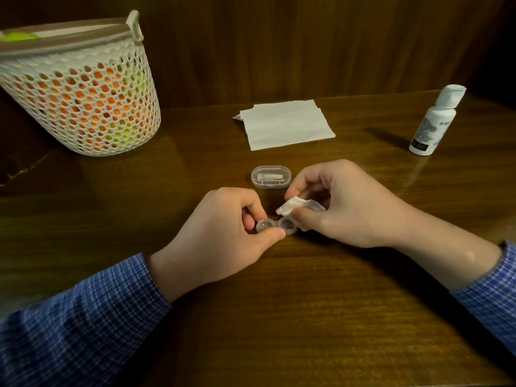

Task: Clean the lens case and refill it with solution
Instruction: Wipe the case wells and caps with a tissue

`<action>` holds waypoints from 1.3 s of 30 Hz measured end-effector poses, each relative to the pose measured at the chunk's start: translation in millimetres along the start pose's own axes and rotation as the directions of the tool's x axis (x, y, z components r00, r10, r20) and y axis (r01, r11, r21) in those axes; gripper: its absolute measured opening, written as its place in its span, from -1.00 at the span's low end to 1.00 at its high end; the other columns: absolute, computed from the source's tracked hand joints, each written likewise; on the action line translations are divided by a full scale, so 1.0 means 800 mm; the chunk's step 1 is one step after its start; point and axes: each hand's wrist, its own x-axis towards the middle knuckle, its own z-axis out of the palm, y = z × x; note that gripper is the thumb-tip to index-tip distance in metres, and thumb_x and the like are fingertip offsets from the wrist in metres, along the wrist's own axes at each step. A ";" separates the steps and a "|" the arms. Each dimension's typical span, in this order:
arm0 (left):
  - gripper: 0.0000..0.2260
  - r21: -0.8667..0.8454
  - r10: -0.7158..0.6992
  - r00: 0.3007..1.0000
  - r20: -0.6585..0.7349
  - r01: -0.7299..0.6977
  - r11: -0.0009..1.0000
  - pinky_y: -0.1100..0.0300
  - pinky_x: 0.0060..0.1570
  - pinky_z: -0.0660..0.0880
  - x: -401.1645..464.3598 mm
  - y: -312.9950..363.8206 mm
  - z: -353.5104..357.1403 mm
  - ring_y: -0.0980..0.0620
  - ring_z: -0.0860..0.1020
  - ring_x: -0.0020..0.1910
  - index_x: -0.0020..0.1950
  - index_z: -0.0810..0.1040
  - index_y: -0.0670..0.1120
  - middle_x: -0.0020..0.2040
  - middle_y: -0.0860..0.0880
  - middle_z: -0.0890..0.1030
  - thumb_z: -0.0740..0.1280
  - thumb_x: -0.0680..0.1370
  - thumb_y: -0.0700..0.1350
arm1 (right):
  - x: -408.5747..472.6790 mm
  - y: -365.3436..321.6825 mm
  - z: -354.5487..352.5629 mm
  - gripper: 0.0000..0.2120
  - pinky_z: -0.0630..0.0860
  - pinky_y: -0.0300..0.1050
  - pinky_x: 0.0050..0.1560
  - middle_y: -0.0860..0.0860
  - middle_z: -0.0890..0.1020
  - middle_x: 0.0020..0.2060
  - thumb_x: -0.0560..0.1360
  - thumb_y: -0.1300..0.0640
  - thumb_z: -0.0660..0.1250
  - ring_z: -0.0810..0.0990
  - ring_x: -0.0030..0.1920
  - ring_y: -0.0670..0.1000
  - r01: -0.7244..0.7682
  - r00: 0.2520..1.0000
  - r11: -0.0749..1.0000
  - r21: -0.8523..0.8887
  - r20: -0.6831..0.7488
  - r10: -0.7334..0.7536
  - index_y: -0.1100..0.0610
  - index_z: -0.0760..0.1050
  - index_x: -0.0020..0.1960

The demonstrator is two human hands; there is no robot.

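Both forearms reach in from the near edge of the wooden table (pixel 307 317), each in a blue checked sleeve (pixel 83 317) pushed back from the wrist. The left hand (pixel 220 238) lies knuckles-up, its thumb and curled fingers pinching the left well of the clear two-well lens case (pixel 275 226), which sits low over the tabletop between the two hands. The right hand (pixel 349 202) arches over from the right, fingers curled, thumb and forefinger gripping a small crumpled wad of white tissue (pixel 296 205) that touches the rim of the case's right well.

Just beyond the hands lies a small clear oval box (pixel 270 177) with a pale tool inside. Farther back a flat folded paper towel (pixel 284 127) rests on the table. Well to the right stands the white solution bottle (pixel 434 124), cap on; its label carries dark and blue print too small and blurred to read. At the far left stands a white perforated plastic basket (pixel 83 101) with orange and yellow-green contents showing through the holes.
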 end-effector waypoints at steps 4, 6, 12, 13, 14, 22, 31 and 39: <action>-0.76 0.071 -0.026 0.998 -0.064 0.030 0.997 0.41 -0.57 0.34 -0.004 0.006 0.011 0.16 0.53 -0.43 -0.22 0.54 0.09 -0.42 0.08 0.56 0.49 0.42 0.20 | -0.002 0.000 0.005 -0.88 0.63 -0.25 -0.17 -0.14 0.74 -0.25 0.44 0.17 0.54 0.70 -0.17 -0.17 -0.097 0.993 0.990 0.104 -0.062 0.104 -0.04 0.69 -0.13; -0.73 0.119 -0.029 0.996 -0.086 0.039 0.992 0.39 -0.56 0.36 -0.004 0.007 0.013 0.13 0.55 -0.41 -0.23 0.52 0.10 -0.42 0.09 0.55 0.44 0.42 0.26 | -0.004 -0.002 0.008 -0.91 0.69 -0.11 -0.12 -0.15 0.74 -0.26 0.46 0.15 0.54 0.71 -0.18 -0.13 -0.133 0.986 0.981 0.142 -0.080 0.145 -0.04 0.70 -0.14; -0.63 0.164 -0.043 0.995 -0.091 0.057 0.985 0.33 -0.51 0.40 -0.001 0.010 0.015 0.15 0.50 -0.46 -0.25 0.50 0.10 -0.42 0.12 0.53 0.30 0.37 0.40 | -0.005 -0.004 0.012 -0.92 0.68 -0.19 -0.16 -0.18 0.74 -0.26 0.43 0.11 0.56 0.70 -0.19 -0.17 -0.198 0.969 0.963 0.181 -0.114 0.220 -0.06 0.70 -0.17; -0.62 0.163 -0.046 0.996 -0.083 0.059 0.985 0.29 -0.47 0.44 0.000 0.010 0.015 0.15 0.51 -0.43 -0.24 0.50 0.10 -0.39 0.13 0.54 0.29 0.36 0.41 | -0.004 -0.004 0.014 -0.91 0.67 -0.21 -0.17 -0.18 0.74 -0.25 0.43 0.11 0.56 0.69 -0.18 -0.19 -0.207 0.966 0.960 0.188 -0.118 0.231 -0.06 0.70 -0.17; -0.61 0.164 -0.045 0.996 -0.071 0.057 0.985 0.28 -0.45 0.45 0.000 0.010 0.014 0.15 0.52 -0.40 -0.21 0.52 0.11 -0.37 0.13 0.54 0.28 0.37 0.42 | -0.004 -0.004 0.015 -0.92 0.67 -0.22 -0.16 -0.16 0.74 -0.25 0.43 0.11 0.56 0.69 -0.18 -0.19 -0.213 0.963 0.958 0.190 -0.126 0.239 -0.06 0.70 -0.16; -0.66 0.102 0.050 0.998 0.047 -0.055 0.993 0.37 -0.40 0.48 -0.008 0.005 -0.005 0.19 0.57 -0.29 0.11 0.63 0.08 -0.28 0.18 0.55 0.42 0.43 0.21 | -0.003 -0.003 0.014 -0.91 0.69 -0.10 -0.06 -0.12 0.74 -0.20 0.45 0.12 0.54 0.70 -0.14 -0.15 -0.214 0.961 0.964 0.159 -0.143 0.237 -0.05 0.68 -0.11; -0.56 0.003 -0.001 0.995 0.105 0.000 1.000 0.43 -0.38 0.48 0.009 0.006 -0.007 0.23 0.59 -0.37 0.23 0.63 0.02 -0.29 0.26 0.63 0.54 0.41 0.13 | -0.005 -0.010 0.032 -0.86 0.56 -0.37 -0.11 -0.19 0.70 -0.27 0.45 0.14 0.55 0.65 -0.17 -0.26 -0.147 0.971 0.983 0.114 -0.172 0.165 -0.09 0.66 -0.18; -0.50 -0.020 -0.050 0.994 0.102 0.052 0.998 0.46 -0.51 0.37 0.013 0.004 -0.003 0.25 0.53 -0.49 0.30 0.58 0.00 -0.33 0.18 0.65 0.55 0.42 0.14 | -0.005 -0.012 -0.002 -0.83 0.64 -0.19 -0.08 -0.13 0.75 -0.15 0.45 0.22 0.51 0.71 -0.10 -0.15 -0.210 0.977 0.937 0.278 0.087 0.193 -0.06 0.72 -0.10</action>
